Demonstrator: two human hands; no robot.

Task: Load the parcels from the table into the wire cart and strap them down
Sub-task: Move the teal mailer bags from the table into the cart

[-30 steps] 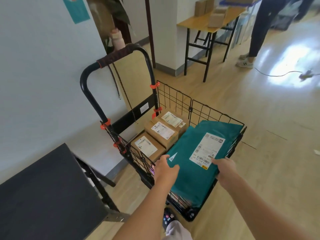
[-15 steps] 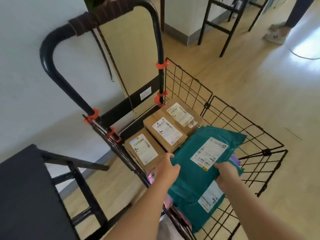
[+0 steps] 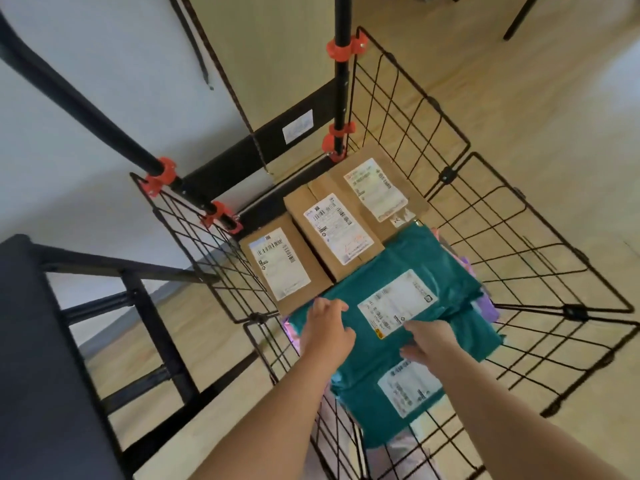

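Fingers [image 3: 334, 304] of our left hand [image 3: 327, 329] curl over the near-left edge of the top mailer [image 3: 415, 258], gripping it, we judge, to square it on the stack. Our right hand [image 3: 431, 341] lies on its near edge, too blurred to tell whether it pinches or just presses. It rests in the cart [image 3: 446, 175] over a lower mailer [image 3: 358, 407], against three boxes [image 3: 332, 226]. Purple parcels [image 3: 485, 301] beneath barely show; the cord [image 3: 241, 109] hangs unused, its top cut off.
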